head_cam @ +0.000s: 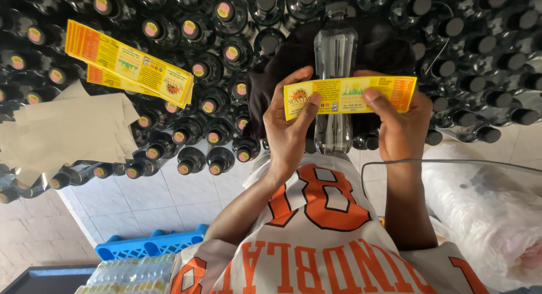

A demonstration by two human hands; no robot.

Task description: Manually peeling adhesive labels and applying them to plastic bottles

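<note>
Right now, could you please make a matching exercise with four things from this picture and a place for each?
Things:
1. yellow label
2. clear bottle
3. label stack
4. blue crate

Places:
A. on the tiled floor
B. on the dark bottles
C. behind the held label
D. between the left hand and the right hand

Pairs: 1-D, 2-C, 3-B, 4-A

Bottle (335, 73) middle behind yellow label (350, 94)

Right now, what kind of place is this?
Probably a small bottling workshop. Rows of dark capped bottles stand packed together, a stack of yellow labels lies on them, and the left hand and right hand press a yellow label onto a clear bottle.
</note>
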